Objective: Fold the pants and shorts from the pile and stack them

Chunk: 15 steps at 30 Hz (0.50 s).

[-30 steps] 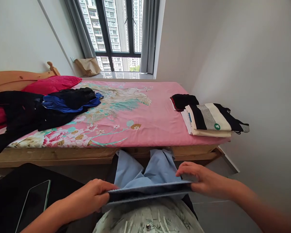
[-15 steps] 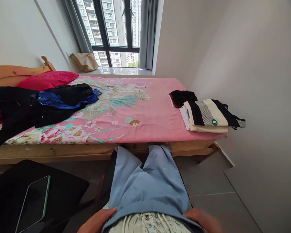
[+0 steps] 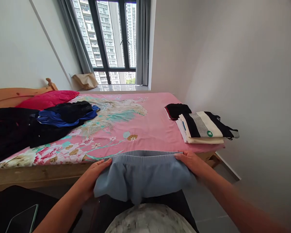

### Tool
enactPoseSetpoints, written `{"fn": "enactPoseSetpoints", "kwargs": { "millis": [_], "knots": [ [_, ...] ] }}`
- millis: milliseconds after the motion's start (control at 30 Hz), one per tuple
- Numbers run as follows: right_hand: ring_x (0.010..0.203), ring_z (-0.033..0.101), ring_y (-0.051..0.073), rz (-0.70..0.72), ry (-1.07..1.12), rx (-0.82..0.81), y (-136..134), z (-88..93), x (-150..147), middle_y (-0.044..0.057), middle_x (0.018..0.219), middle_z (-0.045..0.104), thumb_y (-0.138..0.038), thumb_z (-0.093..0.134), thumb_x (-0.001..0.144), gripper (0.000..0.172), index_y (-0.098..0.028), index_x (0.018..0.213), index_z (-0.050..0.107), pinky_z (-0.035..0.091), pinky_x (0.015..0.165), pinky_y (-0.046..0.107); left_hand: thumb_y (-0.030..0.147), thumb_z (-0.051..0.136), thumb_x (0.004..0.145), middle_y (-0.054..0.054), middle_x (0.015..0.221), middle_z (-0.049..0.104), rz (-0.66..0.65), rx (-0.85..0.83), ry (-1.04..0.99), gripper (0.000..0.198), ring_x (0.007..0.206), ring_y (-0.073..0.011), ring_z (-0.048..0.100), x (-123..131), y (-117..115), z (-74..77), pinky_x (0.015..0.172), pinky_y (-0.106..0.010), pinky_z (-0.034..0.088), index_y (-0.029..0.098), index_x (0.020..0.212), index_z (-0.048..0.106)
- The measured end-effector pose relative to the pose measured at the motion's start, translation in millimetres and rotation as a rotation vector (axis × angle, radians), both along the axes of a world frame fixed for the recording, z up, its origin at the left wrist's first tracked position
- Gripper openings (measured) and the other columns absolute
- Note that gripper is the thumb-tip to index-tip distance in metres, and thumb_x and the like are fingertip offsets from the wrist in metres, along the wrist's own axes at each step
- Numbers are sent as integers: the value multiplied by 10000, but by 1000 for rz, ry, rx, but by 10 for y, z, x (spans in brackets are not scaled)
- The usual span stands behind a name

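I hold a folded light blue garment (image 3: 143, 176) in front of me, just above the near edge of the bed. My left hand (image 3: 93, 176) grips its left end, fingers closed round the cloth. My right hand (image 3: 190, 163) grips its right end the same way. The garment's waistband runs straight between my hands, and the rest sags below. Behind it lies the pink floral bedsheet (image 3: 135, 129).
A stack of folded clothes (image 3: 201, 127) with a striped top sits at the bed's right edge. A heap of black and blue clothes (image 3: 38, 121) covers the left side, by a red pillow (image 3: 47, 98). A phone (image 3: 21, 220) lies on a dark surface at lower left. The wall stands close on the right.
The blue garment hung long over my lap with my hands low at its near end. Now it is folded shorter and both hands have lifted it toward the bed's edge.
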State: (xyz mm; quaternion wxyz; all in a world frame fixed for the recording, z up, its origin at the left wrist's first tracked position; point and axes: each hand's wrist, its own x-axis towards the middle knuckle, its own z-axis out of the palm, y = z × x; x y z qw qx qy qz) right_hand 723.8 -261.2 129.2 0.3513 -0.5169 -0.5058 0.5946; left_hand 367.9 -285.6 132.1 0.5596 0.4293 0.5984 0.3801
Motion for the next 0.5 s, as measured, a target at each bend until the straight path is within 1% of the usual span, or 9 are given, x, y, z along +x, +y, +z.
{"fn": "enactPoseSetpoints", "kwargs": {
  "millis": [67,133,233,333,400,500],
  "knots": [
    [525,409,76,-32,10,14,157,-100,-145,-34,615,484,-516,601,757,370,-154,775,528,346,485,189,526,662,700,-2,592,607,0,-54,-65,395,515,-125,559,90,129,-71,504,-218,432,144,732,567],
    [510,431,76,-54,78,20,173,-215,-339,-35,623,500,-565,590,753,419,-155,820,530,362,473,191,562,645,700,18,552,566,-2,-19,-41,425,487,-118,520,218,151,-156,488,-219,404,148,727,550],
    [503,473,92,-43,175,27,-32,-343,-711,-31,624,522,-623,607,715,488,-165,854,508,407,465,210,596,563,751,33,540,522,-62,147,143,444,484,-110,464,486,5,-217,483,-222,361,154,712,550],
    [509,482,103,16,203,58,-327,-409,-1041,-34,607,507,-659,621,680,543,-168,876,497,433,466,227,509,474,844,11,626,576,-182,349,389,389,585,-127,494,763,-215,-208,557,-229,366,161,729,602],
    [541,477,102,39,174,112,-476,-434,-1153,-31,629,500,-647,596,719,524,-166,902,500,438,492,228,442,436,877,-9,709,626,-230,424,487,341,657,-147,530,882,-321,-213,604,-236,380,177,805,639],
    [621,481,109,69,108,187,-586,-457,-1158,-7,702,516,-593,532,805,444,-164,920,506,436,541,221,399,414,893,-33,791,661,-257,453,537,313,711,-166,566,931,-384,-256,646,-246,405,191,894,647]
  ]
}}
